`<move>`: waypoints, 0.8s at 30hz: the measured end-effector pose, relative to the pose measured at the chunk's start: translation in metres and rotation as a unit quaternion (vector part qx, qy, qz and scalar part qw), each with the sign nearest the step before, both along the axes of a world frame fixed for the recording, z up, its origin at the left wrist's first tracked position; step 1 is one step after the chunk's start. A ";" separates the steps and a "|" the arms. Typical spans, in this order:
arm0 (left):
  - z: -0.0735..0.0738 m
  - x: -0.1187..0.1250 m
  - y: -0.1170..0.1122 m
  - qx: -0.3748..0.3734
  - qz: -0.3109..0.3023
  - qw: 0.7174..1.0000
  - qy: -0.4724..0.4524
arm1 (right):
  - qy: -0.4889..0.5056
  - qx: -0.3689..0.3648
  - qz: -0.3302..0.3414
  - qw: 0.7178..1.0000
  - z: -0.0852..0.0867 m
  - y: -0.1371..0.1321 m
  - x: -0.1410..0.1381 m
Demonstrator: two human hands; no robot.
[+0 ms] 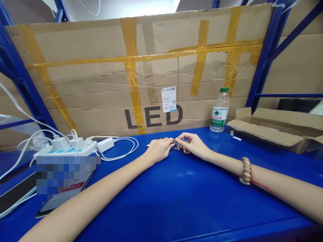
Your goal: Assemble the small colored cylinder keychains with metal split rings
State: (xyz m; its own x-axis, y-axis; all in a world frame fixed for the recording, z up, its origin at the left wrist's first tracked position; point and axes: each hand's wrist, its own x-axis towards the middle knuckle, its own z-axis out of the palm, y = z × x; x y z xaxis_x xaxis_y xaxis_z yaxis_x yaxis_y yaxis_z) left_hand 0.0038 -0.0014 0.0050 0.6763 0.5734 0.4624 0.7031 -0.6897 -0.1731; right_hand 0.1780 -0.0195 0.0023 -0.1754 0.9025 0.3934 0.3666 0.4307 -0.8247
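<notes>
Both my arms reach far forward over a blue table. My left hand and my right hand meet at a small heap of tiny shiny metal parts near the cardboard wall. The fingers of both hands are curled and pinched together over the heap. What each pinch holds is too small to make out. A thin metal piece sticks out to the left of my left hand. My right wrist wears a bead bracelet with a red cord.
A large taped cardboard sheet marked LED stands at the back. A plastic water bottle stands right of my hands, an open cardboard box farther right. A white power strip with chargers and cables, and a phone, lie left.
</notes>
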 end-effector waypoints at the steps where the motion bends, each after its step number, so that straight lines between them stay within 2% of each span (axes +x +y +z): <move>1: 0.000 0.000 0.000 -0.002 0.007 1.000 -0.011 | -0.006 0.013 -0.011 1.000 0.000 0.002 0.002; 7: -0.001 -0.002 0.002 -0.049 0.086 0.988 -0.116 | -0.148 0.143 -0.059 0.977 -0.004 0.009 0.011; 12: 0.000 -0.002 0.003 -0.075 0.109 0.982 -0.133 | -0.227 0.145 -0.063 0.961 -0.003 0.007 0.010; 14: 0.000 -0.002 0.003 -0.070 0.111 0.983 -0.129 | -0.234 0.172 -0.060 0.955 -0.003 0.006 0.008; 18: 0.000 -0.001 0.002 -0.065 0.110 0.984 -0.120 | -0.265 0.228 0.002 0.937 -0.006 0.005 0.005; 21: 0.001 0.000 0.002 -0.067 0.112 0.985 -0.115 | -0.303 0.225 0.063 0.924 -0.009 0.004 0.003; 24: 0.001 0.002 0.002 -0.065 0.111 0.986 -0.108 | -0.318 0.224 0.094 0.916 -0.012 0.006 0.003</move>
State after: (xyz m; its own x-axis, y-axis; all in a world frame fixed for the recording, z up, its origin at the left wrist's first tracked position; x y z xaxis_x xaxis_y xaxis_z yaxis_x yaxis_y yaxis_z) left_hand 0.0053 0.0002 0.0064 0.4206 0.7600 0.4954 0.8501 -0.5209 0.0773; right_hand 0.1806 -0.0137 -0.0095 -0.6341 0.6050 0.4815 0.5961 0.7791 -0.1940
